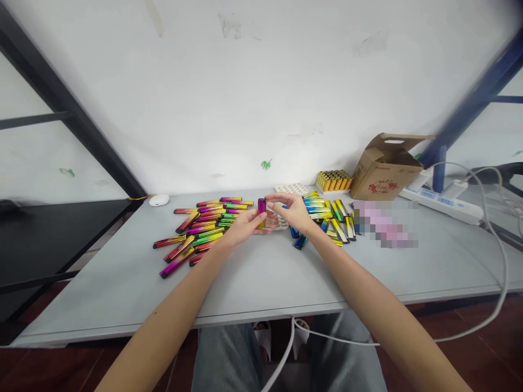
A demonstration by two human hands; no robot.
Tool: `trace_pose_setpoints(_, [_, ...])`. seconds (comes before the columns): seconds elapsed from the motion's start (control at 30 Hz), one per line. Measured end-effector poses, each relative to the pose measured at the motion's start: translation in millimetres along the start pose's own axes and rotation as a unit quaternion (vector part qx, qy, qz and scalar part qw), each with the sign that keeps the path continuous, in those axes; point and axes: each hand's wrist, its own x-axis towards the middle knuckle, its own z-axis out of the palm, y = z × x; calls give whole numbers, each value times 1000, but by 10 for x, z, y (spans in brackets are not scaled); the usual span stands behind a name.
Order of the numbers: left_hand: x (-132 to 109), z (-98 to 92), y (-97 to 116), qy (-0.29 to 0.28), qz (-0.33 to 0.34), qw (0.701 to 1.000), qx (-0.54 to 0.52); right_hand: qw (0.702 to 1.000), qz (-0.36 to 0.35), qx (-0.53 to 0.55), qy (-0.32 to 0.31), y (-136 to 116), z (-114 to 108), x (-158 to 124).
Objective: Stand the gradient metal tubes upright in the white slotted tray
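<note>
My left hand (244, 226) is closed round a short purple and yellow tube (261, 212), held upright above the grey table (265, 277). My right hand (292, 209) pinches at the top of the same tube with fingertips together. A heap of long rainbow-coloured tubes (200, 231) lies to the left of my hands. A second heap of shorter shiny pieces (329, 218) lies to the right, just past my right wrist. A clear tray (278, 220) sits under my hands, mostly hidden.
A tray of yellow cylinders (334, 181) and an open cardboard box (384, 166) stand at the back right. A white power strip (441, 202) with cables lies far right. A small white puck (159, 200) rests at the back left, beside a black bench (49, 234).
</note>
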Motion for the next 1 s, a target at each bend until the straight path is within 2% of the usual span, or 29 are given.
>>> trace_pose_setpoints(0.23, [17, -39, -34, -9, 10, 997, 72, 1000, 2, -14, -18, 0, 13, -2])
trace_pose_setpoints(0.33, [24, -81, -46, -2, 27, 992, 120, 1000, 16, 16, -19, 26, 9, 18])
trace_pose_setpoints(0.4, [31, -120, -39, 39, 53, 986, 155, 998, 29, 46, 14, 50, -16, 43])
trace_pose_setpoints(0.5, [37, -191, -12, 138, 89, 967, 193, 994, 44, 55, 87, 93, -76, 84])
trace_pose_setpoints(0.6, [26, -270, 3, 192, 124, 922, 314, 992, 54, 34, 113, 143, -106, 111])
trace_pose_setpoints(0.7, [0, -346, -28, 181, 150, 824, 516, 992, 54, 29, 113, 191, -53, 127])
trace_pose_setpoints(0.77, [-15, -391, -69, 167, 132, 770, 602, 993, 46, 31, 103, 220, 23, 141])
trace_pose_setpoints(0.87, [-21, -451, -127, 149, 80, 740, 651, 996, 28, 14, 82, 251, 146, 163])
trace_pose_setpoints(1.0, [-15, -501, -154, 136, 50, 733, 665, 997, 5, -55, 49, 261, 242, 165])
